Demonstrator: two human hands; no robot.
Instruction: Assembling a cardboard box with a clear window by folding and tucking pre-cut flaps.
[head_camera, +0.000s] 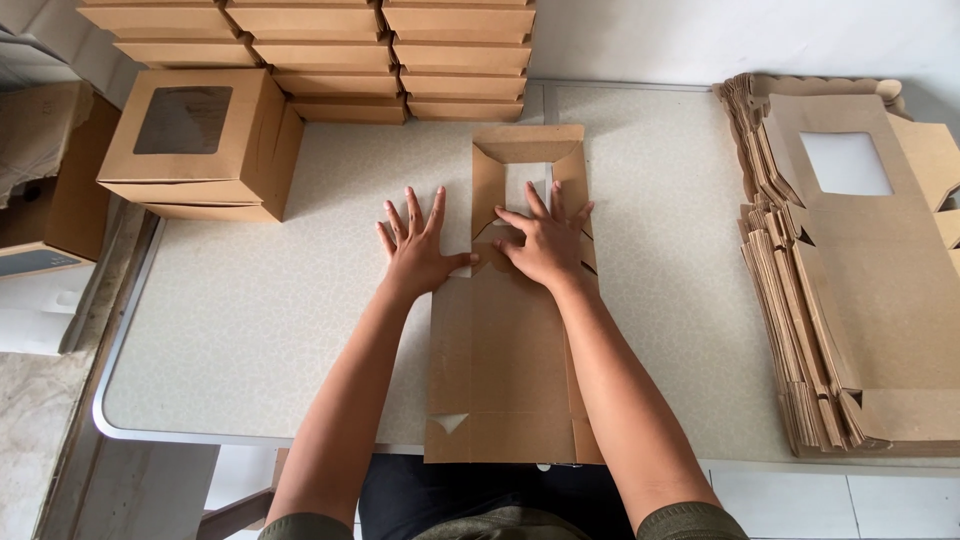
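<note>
From the head camera, a flat brown cardboard box blank (505, 350) lay lengthwise on the pale speckled table (250, 330), its near end hanging just over the table's front edge and its window cut-out at the far end. The left hand (418, 250) was spread open, fingers splayed, palm mostly on the table just left of the blank with only the thumb touching the card. The right hand (545, 243) was also open and flat, pressing down on the blank just below the window, gripping nothing.

Left of the blank stood a finished windowed box (200, 140); beyond its far end, stacks of folded boxes (320, 55); well to its right, a tall pile of unfolded blanks (850, 270).

The risk looked to be an uneven crease: with the left hand barely on the card, pressure sat on one side, so the blank could have skewed on the smooth table. The overhanging near end could have sagged or bent, and the thin strips beside the window could have torn under a hard push.
</note>
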